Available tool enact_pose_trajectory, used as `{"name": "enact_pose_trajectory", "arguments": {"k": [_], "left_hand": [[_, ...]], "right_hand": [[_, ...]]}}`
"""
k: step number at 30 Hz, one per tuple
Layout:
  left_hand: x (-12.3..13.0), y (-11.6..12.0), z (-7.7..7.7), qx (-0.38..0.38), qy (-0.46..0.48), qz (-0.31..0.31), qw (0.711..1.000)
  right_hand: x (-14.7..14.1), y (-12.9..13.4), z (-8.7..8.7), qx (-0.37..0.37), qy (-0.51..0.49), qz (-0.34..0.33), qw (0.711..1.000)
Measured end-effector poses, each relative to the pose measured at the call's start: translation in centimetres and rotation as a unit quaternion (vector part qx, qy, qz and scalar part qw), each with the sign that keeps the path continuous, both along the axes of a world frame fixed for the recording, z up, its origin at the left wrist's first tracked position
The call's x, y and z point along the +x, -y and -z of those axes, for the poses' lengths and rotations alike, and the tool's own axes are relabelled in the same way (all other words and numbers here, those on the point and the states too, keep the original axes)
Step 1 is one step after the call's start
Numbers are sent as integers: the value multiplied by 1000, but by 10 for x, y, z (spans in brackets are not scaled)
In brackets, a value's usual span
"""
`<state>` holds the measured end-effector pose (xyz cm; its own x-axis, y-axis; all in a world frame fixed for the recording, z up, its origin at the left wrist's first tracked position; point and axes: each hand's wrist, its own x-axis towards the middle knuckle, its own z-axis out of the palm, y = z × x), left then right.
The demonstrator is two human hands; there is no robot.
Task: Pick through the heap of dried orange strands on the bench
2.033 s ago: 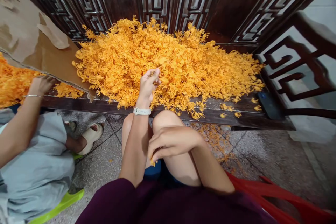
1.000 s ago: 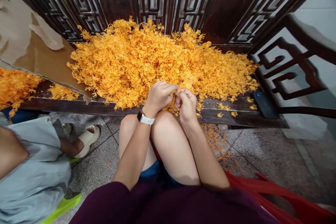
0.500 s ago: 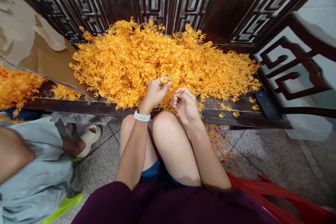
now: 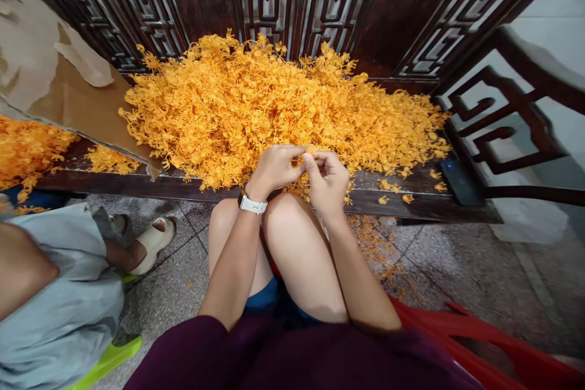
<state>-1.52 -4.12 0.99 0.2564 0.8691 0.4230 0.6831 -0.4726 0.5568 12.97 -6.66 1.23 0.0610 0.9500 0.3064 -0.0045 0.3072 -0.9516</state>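
Note:
A big heap of small yellow-orange, branching, claw-tipped plastic-looking pieces (image 4: 237,103) covers the dark wooden bench (image 4: 192,194) in front of me. At the heap's near edge my left hand (image 4: 276,167), with a white-strapped watch (image 4: 253,203) on its wrist, has thumb and fingers closed in a pinch. My right hand (image 4: 329,181) is pinched too, its fingertips meeting those of my left hand. Between the fingertips shows a bit of a small orange piece (image 4: 312,150); most of it is hidden by the fingers.
Torn cardboard (image 4: 91,109) leans left of the heap, with a second orange pile (image 4: 27,149) beyond it. A dark phone-like object (image 4: 460,183) lies at the bench's right end. Another person's leg and sandal (image 4: 155,244) are at left. Orange scraps (image 4: 379,247) litter the floor.
My hands were apart, the left one holding a small orange piece. They have come together, the left moving right and the right turning inward, and their fingertips now meet.

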Motion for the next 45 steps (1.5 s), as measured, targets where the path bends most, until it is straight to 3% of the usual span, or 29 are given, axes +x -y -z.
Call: {"name": "enact_pose_trajectory", "arguments": {"k": [5,10,15,17,19,22,24,25,27,29,30,32,34,36,41,45], "left_hand": [[-2,-2,-2,-16,42,11,999],[-4,-1,-2,-36,103,22,994],[0,-2,3,-37,169,37,984],[-2,-11,6,-46,238,8,970],[-6,-21,8,-57,326,-47,942],[-15,-30,7,-99,446,-97,884],[-21,-29,3,-131,494,-96,854],[-23,-27,1,-142,507,-90,845],[-27,-21,-1,-148,522,-75,836],[-30,-18,-2,-146,535,-55,831],[-31,-17,-2,-143,540,-46,828],[-32,-16,-2,-141,551,-29,822],[-33,-15,-3,-142,562,-12,815],[-32,-14,-4,-142,565,-1,813],[-32,-12,-4,-140,516,-13,845],[-32,-11,-5,-129,561,11,818]], "right_hand": [[3,0,-3,-44,-78,-59,994],[5,5,-6,-40,-19,-155,987],[10,12,-15,-28,0,-171,985],[9,22,-23,-22,-5,-237,971],[6,33,-32,11,28,-384,923],[3,41,-44,61,96,-633,766],[5,36,-44,62,89,-714,692],[6,31,-42,57,48,-719,691],[11,21,-34,36,-125,-650,749],[17,11,-26,-6,-336,-490,804],[20,7,-23,-33,-412,-398,819],[23,1,-19,-79,-468,-265,839],[23,0,-18,-107,-456,-208,859],[21,2,-19,-125,-418,-218,873],[14,13,-24,-119,-302,-361,875],[11,18,-21,-84,-140,-428,889]]}}
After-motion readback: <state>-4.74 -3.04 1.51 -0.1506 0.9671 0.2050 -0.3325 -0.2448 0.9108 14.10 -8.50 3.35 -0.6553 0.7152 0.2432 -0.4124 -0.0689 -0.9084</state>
